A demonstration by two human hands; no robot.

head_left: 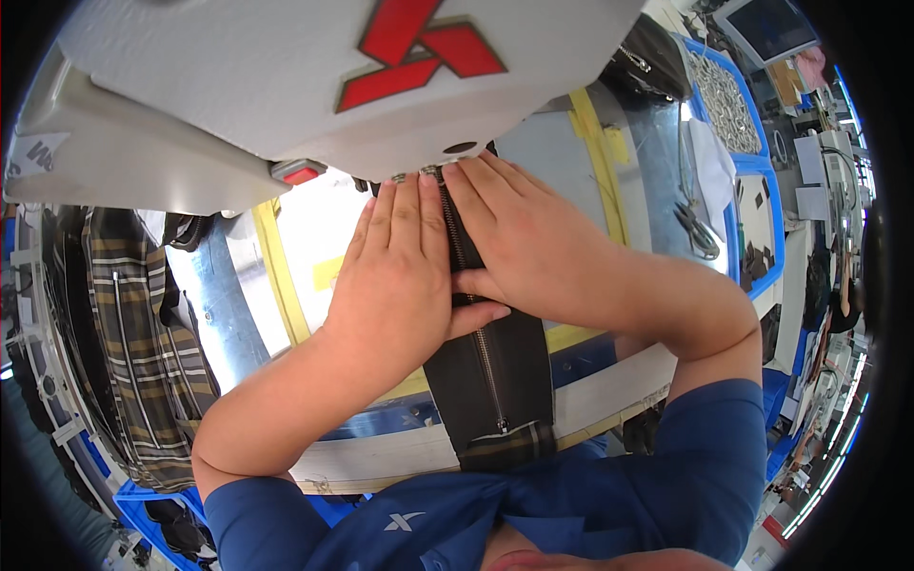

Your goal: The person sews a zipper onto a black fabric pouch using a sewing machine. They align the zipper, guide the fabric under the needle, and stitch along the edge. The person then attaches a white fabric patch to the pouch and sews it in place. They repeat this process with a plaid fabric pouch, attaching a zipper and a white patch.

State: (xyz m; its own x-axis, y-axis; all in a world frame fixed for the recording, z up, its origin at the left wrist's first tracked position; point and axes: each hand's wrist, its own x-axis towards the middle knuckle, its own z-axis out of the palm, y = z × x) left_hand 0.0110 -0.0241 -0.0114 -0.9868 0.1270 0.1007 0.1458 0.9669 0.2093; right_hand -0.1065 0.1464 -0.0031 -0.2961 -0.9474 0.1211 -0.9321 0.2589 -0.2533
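A grey-white sewing machine head point(257, 76) with a red emblem hangs over the work. Beneath it a dark strip of material point(452, 390) with a metal zipper point(488, 371) runs toward my body, a bit of plaid fabric at its near end. My left hand point(395, 266) lies flat on the strip's left side, fingertips at the machine's base. My right hand point(514, 238) lies flat on the right side, fingers stretched to that base and thumb across the zipper. Both hands are open. What lies under the fingertips is hidden.
Plaid fabric pieces with zippers point(133, 352) are stacked at the left. At the right are blue trays point(779, 228) of small parts, scissors point(703, 240), a white cloth point(714, 162) and a dark bag point(638, 62). A blue bin point(133, 514) sits at lower left.
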